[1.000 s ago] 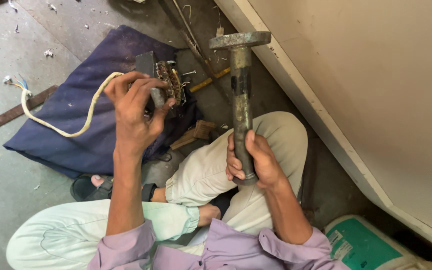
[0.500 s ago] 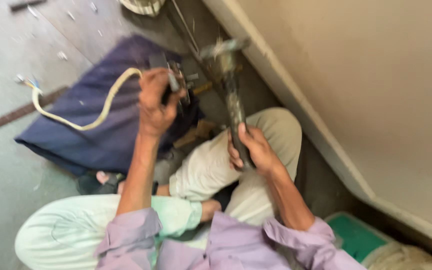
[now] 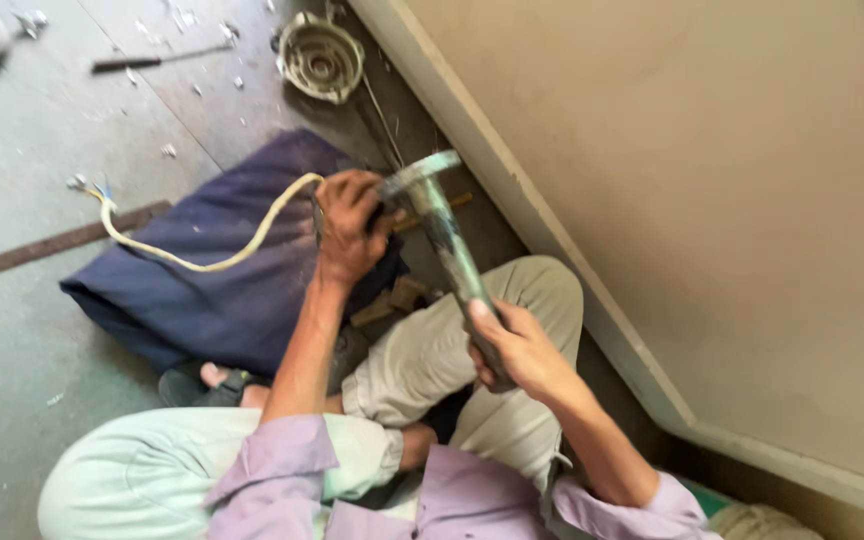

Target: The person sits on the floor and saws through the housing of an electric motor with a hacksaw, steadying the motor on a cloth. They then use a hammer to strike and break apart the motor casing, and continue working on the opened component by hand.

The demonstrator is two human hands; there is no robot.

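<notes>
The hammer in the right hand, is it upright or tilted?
Tilted: the hammer leans from the right hand up-left, its head by the left hand.

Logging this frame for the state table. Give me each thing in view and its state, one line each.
Left hand: closed on a small part, raised over the blue cloth.
Small part: mostly hidden in the fist.
Right hand: gripping the hammer handle.
Hammer: tilted, head against the left hand's part.
Cream cable: slack, curved across the cloth, bare wire ends on the floor.
Blue cloth: rumpled, flat on the floor.
Round metal housing: lying on the floor, open side up.
</notes>
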